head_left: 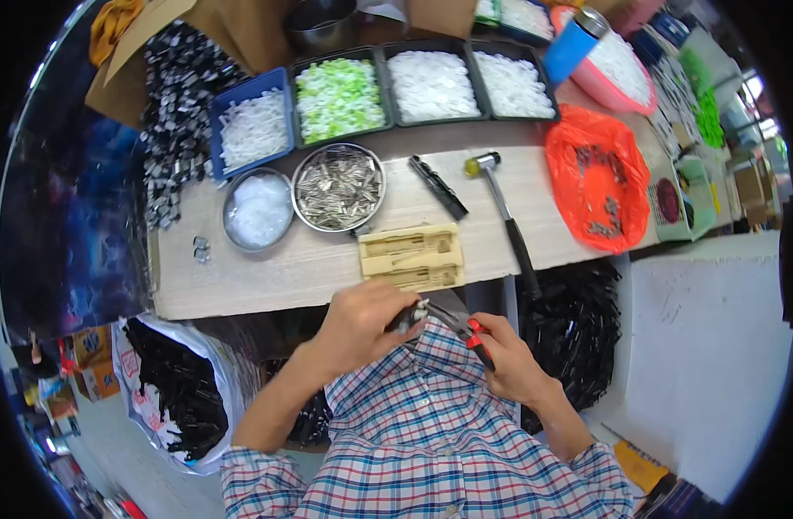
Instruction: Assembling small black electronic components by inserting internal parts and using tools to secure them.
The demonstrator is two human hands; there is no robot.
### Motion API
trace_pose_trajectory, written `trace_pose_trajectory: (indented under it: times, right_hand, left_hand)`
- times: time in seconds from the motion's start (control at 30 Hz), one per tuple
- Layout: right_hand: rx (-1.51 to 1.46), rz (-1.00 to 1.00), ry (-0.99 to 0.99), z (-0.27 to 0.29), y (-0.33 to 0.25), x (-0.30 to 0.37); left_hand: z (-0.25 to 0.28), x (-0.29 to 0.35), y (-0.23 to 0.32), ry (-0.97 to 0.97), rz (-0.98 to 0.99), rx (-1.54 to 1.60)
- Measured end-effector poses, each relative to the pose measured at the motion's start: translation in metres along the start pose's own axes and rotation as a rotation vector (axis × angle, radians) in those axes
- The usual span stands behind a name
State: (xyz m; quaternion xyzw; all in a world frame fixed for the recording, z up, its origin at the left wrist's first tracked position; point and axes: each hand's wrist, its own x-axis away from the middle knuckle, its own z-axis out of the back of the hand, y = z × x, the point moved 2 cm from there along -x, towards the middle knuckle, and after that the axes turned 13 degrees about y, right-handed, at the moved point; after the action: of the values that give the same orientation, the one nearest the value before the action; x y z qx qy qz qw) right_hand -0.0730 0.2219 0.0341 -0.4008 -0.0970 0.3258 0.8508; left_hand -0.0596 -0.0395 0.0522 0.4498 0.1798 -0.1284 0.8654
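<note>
My left hand [362, 318] is closed around a small dark part [407, 318] held close to my chest. My right hand [509, 359] grips red-handled pliers [462, 329], whose jaws meet that part. Just beyond my hands, on the wooden bench [266, 272], lies a pale wooden jig block [411, 257] with slots. A hammer [504, 216] with a black handle rests to its right, and a black strip-shaped part [438, 186] lies above the jig.
Round metal bowls hold metal pieces [338, 188] and clear bits [258, 210]. Trays at the back hold white [431, 85] and green [338, 98] plastic parts. An orange bag [597, 177] sits at right. Sacks of black parts [176, 385] stand below the bench.
</note>
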Motion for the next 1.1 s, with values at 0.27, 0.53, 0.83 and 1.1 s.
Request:
trace_pose_trajectory:
  times: [0.27,0.53,0.83,1.1]
  right_hand:
    - [0.604,-0.183,0.483,0.073,0.116,-0.031]
    - [0.512,0.128,0.359,0.044,0.072,-0.127]
    - [0.451,0.404,-0.012,0.007,0.067,-0.193]
    - [0.645,0.503,0.141,0.01,0.06,-0.192]
  left_hand:
    - [0.01,0.241,-0.065,0.109,0.811,-0.53]
    - [-0.055,0.43,-0.122,-0.143,1.203,-1.098]
    - [-0.018,0.413,-0.131,-0.033,1.25,-1.181]
    - [0.115,0.248,-0.032,0.906,0.499,-1.036]
